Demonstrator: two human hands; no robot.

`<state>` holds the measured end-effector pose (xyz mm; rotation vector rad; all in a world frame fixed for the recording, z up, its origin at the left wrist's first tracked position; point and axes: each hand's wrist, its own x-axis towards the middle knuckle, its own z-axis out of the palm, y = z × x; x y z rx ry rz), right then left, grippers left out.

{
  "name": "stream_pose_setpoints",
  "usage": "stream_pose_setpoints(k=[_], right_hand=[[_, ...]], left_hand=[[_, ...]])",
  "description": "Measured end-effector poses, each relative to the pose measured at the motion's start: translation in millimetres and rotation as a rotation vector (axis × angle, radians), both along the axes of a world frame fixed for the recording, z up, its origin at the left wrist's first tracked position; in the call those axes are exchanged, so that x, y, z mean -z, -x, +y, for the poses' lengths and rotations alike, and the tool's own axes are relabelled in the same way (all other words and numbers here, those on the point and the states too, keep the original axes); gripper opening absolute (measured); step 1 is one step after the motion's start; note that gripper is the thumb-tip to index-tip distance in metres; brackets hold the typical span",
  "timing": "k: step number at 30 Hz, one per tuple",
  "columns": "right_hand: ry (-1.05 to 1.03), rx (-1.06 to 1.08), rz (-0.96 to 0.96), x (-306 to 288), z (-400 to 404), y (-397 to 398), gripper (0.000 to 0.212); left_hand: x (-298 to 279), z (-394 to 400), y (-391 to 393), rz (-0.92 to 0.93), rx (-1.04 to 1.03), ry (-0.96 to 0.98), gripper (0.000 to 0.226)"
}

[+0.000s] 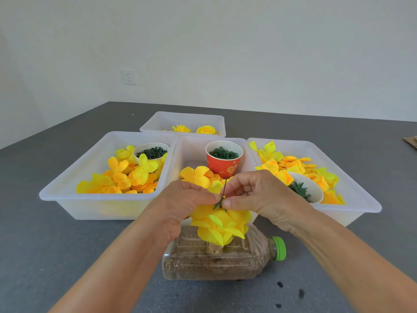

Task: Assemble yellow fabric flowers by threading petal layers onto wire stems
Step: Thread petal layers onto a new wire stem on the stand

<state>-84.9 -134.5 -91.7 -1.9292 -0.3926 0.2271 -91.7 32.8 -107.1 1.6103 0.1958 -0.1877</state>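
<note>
Bright, even, soft daylight; faint shadows; sharp focus; wide-angle bending at the edges.

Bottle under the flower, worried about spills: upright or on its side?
On its side: the bottle lies flat on the table, its green cap on, pointing right.

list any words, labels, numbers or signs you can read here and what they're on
No text can be read.
Red paper cup: gold heart-shaped print with marks inside, too small and blurred to read.
Plastic bottle with the green cap: no label visible.
Wall socket: no marking legible.
</note>
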Motion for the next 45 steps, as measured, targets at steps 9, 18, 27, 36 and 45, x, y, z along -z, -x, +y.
stream_pose_setpoints(k=[9,18,27,36,45], right_hand=[[0.0,-0.014,0.187,-2,-2,-5,0.018],[-0.002,-0.007,0.277,-3,-1,-10,0.026],[0.009,-0.051,0.263,-2,-4,-13,0.016],[-0.01,-0.064,0.347,-2,-1,-15,0.032],[0.038,-0.043,0.156,-6,2,-9,0.029]], left_hand=[[-2,0,1,0.058,0.01,0.013,0.013],[-3,-3,1,-0.034,0.034,-0.003,0.012],[-3,-6,3,-0.01,-0.007,-0.015,0.009],[-8,-5,7,-0.082,0.079,-0.101,0.016],[-7,-7,6,-0.115,0.064,-0.12,0.014]])
